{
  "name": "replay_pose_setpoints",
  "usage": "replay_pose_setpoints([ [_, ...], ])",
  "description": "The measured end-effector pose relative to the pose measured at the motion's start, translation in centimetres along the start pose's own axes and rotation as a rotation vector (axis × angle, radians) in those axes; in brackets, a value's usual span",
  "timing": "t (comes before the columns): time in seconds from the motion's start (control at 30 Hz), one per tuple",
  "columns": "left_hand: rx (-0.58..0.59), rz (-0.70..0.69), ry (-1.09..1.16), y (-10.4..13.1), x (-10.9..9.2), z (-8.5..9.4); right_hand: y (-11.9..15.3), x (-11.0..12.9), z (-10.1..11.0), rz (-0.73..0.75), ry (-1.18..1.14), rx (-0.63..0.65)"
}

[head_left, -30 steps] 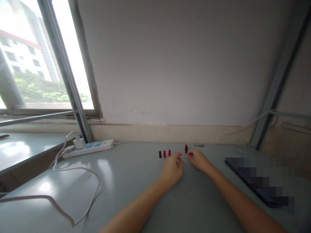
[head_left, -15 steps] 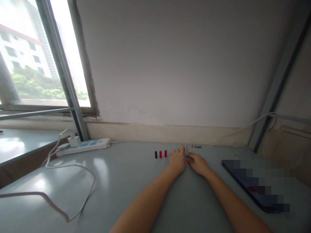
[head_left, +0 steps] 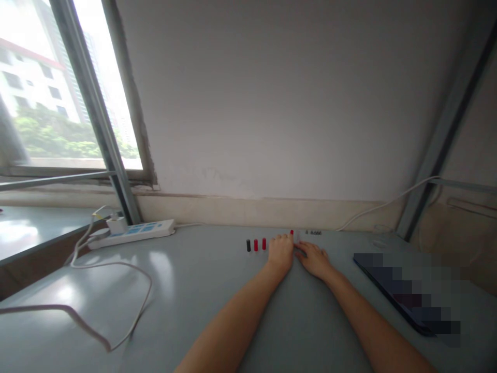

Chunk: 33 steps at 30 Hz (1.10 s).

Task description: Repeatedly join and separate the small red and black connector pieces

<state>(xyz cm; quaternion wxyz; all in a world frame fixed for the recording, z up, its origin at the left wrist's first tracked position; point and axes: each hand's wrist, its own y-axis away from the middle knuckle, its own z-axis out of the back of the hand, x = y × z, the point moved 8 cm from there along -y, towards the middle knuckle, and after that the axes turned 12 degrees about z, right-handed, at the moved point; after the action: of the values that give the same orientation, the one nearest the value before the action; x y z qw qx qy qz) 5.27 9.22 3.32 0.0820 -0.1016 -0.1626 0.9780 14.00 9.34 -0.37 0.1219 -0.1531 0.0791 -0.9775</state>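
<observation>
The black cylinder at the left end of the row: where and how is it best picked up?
Probably pinch the black cylinder by its upper sides, coming from above and slightly from the left: it stands upright and slim, and the nearest red cylinder stands close on its right.

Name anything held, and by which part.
Cannot tell: the left hand hides the far red cylinder below its top; any hold by the right hand is unclear.

Blown-out window (head_left: 46, 88), glare on tabletop (head_left: 186, 295), seemingly slight blur
</observation>
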Motion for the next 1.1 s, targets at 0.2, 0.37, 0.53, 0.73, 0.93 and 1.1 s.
replay_pose_setpoints([
  [0.2,0.013,0.022,0.129,2.4,1.3,1.7,0.0,0.2,-0.2,-0.012,0.022,0.013],
  [0.37,0.012,0.097,0.342,4.1,3.9,2.5,-0.2,0.1,-0.4,-0.016,0.040,0.012],
  [0.53,-0.024,0.162,0.695,4.5,6.3,2.1,0.0,0.1,-0.4,-0.015,0.022,0.008],
  [0.73,-0.054,0.311,0.994,4.2,8.0,1.3,0.5,1.7,1.8,0.065,-0.037,-0.143],
  [0.93,-0.042,0.394,1.196,3.9,8.5,-0.1,0.5,1.8,4.5,0.083,-0.207,-0.405],
  [1.1,-0.037,0.425,1.276,3.8,8.7,-0.4,0.5,1.4,5.0,0.087,-0.439,-0.480],
])
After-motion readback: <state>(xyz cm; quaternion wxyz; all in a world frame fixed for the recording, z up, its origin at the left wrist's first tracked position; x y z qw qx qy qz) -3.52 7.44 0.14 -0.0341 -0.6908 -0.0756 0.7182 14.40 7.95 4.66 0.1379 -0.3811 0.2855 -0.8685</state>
